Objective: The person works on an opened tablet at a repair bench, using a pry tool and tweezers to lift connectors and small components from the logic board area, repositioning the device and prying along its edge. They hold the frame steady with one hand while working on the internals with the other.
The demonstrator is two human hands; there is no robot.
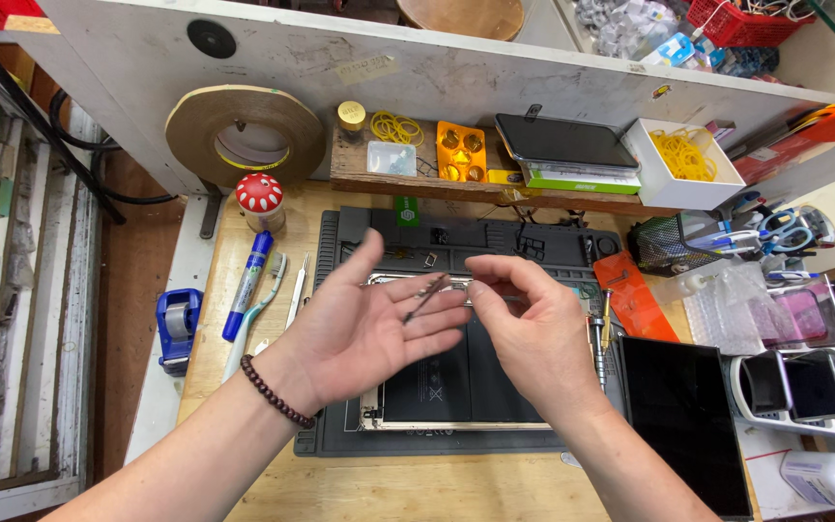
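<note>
Two hands hover above an opened tablet (pixel 456 387) lying on a dark work mat (pixel 340 440) at the bench's middle. Left hand (pixel 369 329) lies palm-up, fingers spread, a thin dark strip (pixel 425 297) resting across them. Right hand (pixel 529 329) sits just beside it at 3 o'clock, grip pinched shut near the strip's upper end; whether it touches, I cannot tell. At 12 o'clock a white box (pixel 651 179) holds yellow rubber bands (pixel 685 155). At 9 o'clock lie a blue marker (pixel 246 285) and toothbrush (pixel 261 304). At 3 o'clock a dark screen panel (pixel 683 420) crowds the mat's edge.
</note>
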